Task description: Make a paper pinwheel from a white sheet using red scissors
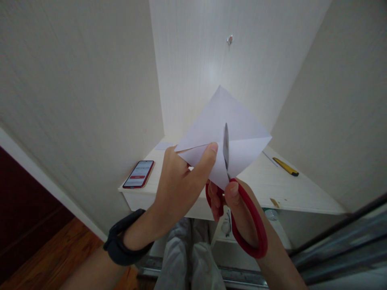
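Observation:
My left hand [181,181] pinches a folded white sheet of paper [226,125] by its lower left edge, thumb on top, holding it up in front of me. My right hand [236,213] grips red-handled scissors [250,225], fingers through the loops. The scissors' blade [225,147] stands upright across the middle of the paper, cutting into its lower edge. A black band sits on my left wrist.
A white desk [272,185] fills the corner between pale walls. On it lie a red-cased phone [139,174] at the left and a yellow utility knife [286,166] at the right. My grey-trousered legs [187,253] show below, with wooden floor to the left.

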The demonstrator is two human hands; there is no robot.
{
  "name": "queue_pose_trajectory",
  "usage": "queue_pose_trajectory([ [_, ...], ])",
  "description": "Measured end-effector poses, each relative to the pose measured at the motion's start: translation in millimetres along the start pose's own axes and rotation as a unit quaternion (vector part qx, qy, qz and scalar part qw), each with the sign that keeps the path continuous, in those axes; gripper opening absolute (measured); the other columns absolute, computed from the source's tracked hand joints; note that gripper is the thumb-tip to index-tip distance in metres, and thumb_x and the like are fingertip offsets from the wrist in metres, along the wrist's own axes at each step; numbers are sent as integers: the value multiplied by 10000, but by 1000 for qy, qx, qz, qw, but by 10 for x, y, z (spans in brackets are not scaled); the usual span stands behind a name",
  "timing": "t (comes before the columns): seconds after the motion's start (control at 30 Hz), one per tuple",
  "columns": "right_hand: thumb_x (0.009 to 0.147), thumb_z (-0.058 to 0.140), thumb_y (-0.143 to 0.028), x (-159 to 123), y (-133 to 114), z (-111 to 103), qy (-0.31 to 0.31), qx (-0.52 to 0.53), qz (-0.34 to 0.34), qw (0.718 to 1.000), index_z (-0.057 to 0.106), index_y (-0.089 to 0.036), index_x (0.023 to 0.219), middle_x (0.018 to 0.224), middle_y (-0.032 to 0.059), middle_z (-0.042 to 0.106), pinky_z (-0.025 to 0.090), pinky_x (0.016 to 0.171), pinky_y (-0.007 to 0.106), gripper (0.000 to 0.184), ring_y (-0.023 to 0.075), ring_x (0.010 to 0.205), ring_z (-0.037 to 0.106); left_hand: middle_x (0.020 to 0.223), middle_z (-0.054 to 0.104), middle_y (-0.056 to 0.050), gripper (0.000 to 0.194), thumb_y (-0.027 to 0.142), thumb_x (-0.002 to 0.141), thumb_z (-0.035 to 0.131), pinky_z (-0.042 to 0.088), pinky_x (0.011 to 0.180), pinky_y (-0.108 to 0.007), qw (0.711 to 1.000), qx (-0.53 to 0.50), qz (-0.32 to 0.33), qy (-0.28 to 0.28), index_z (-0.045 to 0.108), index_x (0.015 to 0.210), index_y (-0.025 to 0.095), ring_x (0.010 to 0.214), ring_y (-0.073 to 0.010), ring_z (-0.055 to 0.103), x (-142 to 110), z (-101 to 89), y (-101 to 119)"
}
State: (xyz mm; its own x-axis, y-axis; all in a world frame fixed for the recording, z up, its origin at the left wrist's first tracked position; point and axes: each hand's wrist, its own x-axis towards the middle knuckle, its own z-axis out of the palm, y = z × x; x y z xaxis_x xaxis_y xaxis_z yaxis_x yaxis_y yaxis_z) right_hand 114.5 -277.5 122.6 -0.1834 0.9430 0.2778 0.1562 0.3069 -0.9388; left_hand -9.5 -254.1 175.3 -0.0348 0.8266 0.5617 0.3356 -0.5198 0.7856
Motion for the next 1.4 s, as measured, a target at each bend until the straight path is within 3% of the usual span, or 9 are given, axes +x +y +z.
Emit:
queue_pose_trajectory([
  [0.53,764,334,-870,33,19,16,0,39,-14,999,551,-171,813,595,27,518,366,459,267,734,141,519,483,498,426,65,316,284,849,539,321,393,-186,995,-88,41,-3,431,566,193,434,-63,407,1,27,-69],
  [1.4,759,329,-875,22,5,0,-10,27,-20,999,558,-163,777,584,40,540,394,444,264,748,135,486,501,487,426,65,315,284,842,545,332,387,-178,995,-88,38,1,447,557,191,427,-65,411,-12,21,-69],
])
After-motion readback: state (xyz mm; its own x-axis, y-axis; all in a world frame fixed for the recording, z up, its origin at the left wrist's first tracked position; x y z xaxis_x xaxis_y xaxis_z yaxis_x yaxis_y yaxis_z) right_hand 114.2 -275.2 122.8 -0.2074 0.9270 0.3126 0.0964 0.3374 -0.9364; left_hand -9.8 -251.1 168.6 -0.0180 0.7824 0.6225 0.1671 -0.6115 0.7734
